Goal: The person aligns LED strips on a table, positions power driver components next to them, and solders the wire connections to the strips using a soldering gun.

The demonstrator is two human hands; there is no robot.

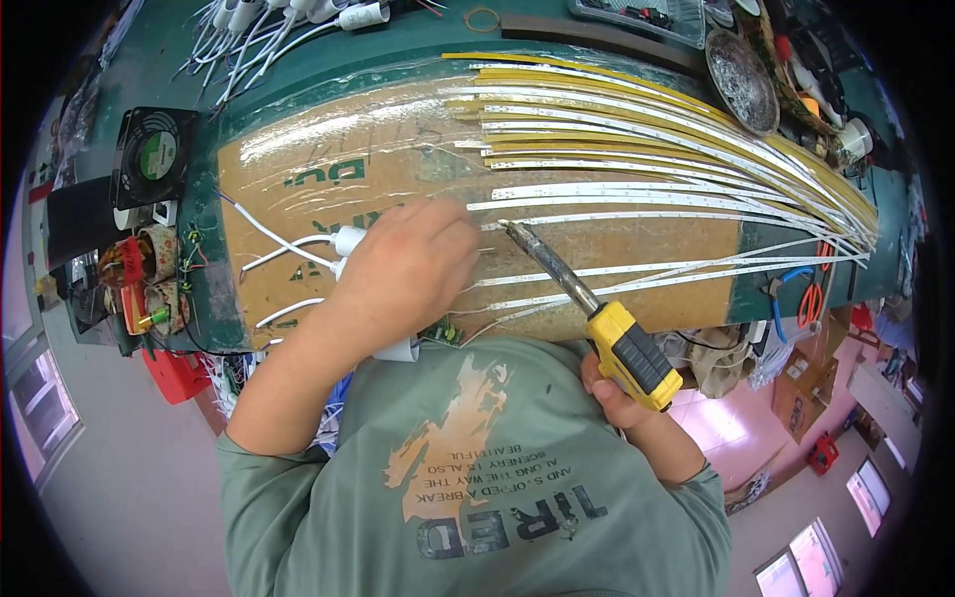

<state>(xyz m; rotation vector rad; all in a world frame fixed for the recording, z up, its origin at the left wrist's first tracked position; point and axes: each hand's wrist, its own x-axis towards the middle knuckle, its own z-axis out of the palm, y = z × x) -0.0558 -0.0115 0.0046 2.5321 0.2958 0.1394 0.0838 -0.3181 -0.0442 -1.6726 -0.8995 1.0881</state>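
Head view: a yellow-and-black soldering iron (625, 343) lies slantwise over the cardboard (617, 244), its tip touching or just beside the near end of a white strip (637, 214). The right hand (617, 400) is closed on the handle, thumb along its side. The left hand (418, 254) is lowered at that same strip end, fingers bunched; whether they pinch the strip or a wire, I cannot tell.

Handling, as judged: the iron should be stiff and light enough for one hand, its metal barrel probably hot, so the handle is the only proper hold. The strip looks thin, light and bendy, liable to slide on the glossy surface; best held by its edges, slightly back from the end.

Just beside the left hand are a white socket (349, 241) and white wires (269, 225). Beyond the hands, more strips (597, 124) fan across the green table (338, 70); a black fan (154, 157) stands at left.

Hidden or unclear: the left fingertips, the joint under the iron's tip, and most of the right fingers, behind the handle.
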